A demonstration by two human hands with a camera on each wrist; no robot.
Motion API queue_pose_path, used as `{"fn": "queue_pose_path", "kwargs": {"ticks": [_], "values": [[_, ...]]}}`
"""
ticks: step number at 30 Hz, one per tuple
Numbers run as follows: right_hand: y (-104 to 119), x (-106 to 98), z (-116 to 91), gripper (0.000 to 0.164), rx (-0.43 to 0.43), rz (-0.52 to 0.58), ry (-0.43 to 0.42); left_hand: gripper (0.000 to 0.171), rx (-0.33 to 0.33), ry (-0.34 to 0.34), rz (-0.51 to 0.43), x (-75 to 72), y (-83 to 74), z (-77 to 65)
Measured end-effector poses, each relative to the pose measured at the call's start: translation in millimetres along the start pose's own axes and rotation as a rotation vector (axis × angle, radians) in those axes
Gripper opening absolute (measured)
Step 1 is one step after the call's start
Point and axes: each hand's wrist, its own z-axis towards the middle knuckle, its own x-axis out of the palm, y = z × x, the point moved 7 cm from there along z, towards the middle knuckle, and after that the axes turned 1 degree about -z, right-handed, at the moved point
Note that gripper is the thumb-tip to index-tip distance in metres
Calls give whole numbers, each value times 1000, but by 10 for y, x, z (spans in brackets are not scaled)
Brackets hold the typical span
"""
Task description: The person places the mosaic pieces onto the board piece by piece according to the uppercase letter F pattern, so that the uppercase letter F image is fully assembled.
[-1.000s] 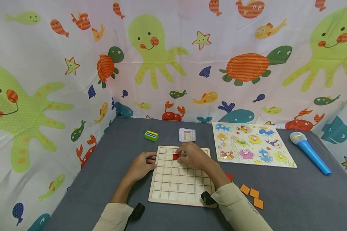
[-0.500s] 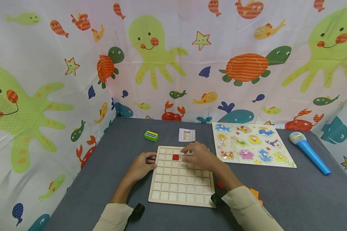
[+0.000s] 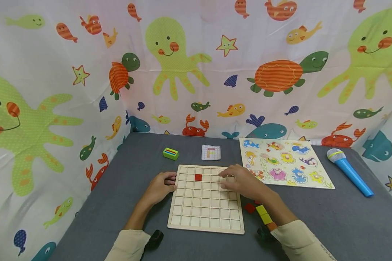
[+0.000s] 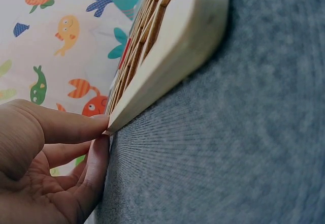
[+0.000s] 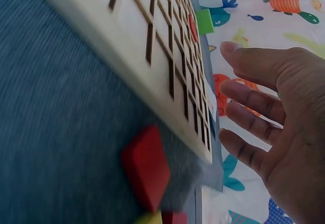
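Note:
A wooden grid board (image 3: pixel 196 221) lies on the grey table, with one red square tile (image 3: pixel 198 177) in a cell of its second row from the back. My left hand (image 3: pixel 159 188) pinches the board's left edge between thumb and fingers, as the left wrist view shows at the wooden edge (image 4: pixel 167 66). Over the board's right back part hovers my right hand (image 3: pixel 241 181), its fingers loosely bent and nothing between them. Below that forearm lie loose red tiles (image 5: pixel 147 168), yellow tiles (image 3: pixel 264 214) and an orange tile (image 3: pixel 272 226), partly hidden by the arm.
Behind the board are a small printed pattern card (image 3: pixel 211 152) and a green block with coloured stripes (image 3: pixel 171 153). A sea-animal puzzle board (image 3: pixel 290 163) lies at the back right, beside a blue toy microphone (image 3: pixel 351 174). A printed curtain (image 3: pixel 196 72) rises behind the table.
My right hand has let go of the red tile, which stays in its cell, and has moved right across the board. The yellow tiles have come into view. My left hand has stayed put.

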Motion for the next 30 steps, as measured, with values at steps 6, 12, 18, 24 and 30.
{"fn": "queue_pose_path", "kwargs": {"ticks": [6,12,18,24,30], "values": [[-109,-84,-153,37,-6,-52,2,48,-12,-2,4,-1,-2,7],[-213,-155,-324,38,-6,-69,-11,48,-22,-3,-1,4,-2,13],[-336,-202,-502,41,23,-58,4,48,-20,6,-10,11,-3,16],[-431,-259,-692,41,48,-47,11,47,-8,10,-9,10,6,10],[-502,-323,-819,43,56,-44,16,47,-8,9,-12,6,19,6]]}}
